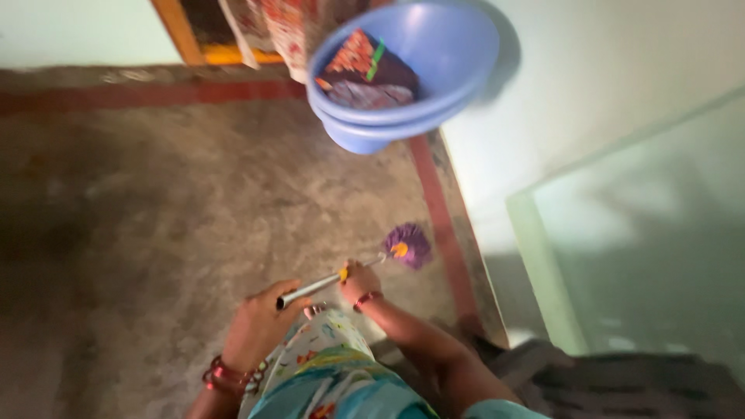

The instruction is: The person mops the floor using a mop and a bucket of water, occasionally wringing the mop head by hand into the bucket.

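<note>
1. Head view is showing the person's patterned garment (334, 372) nearest the camera, with red bangles (225, 374) sitting on the left wrist.
2. Left hand (260, 326) is wrapping closed around the top end of a metal mop handle (314, 289).
3. Right hand (359, 281) is clamping the same handle lower down, near its yellow collar.
4. Purple mop head (408, 245) is resting on the grey concrete floor (155, 202), just beside a red border strip (438, 217).
5. Farther off, stacked blue basins (403, 70) are holding folded cloth (365, 74).
</note>
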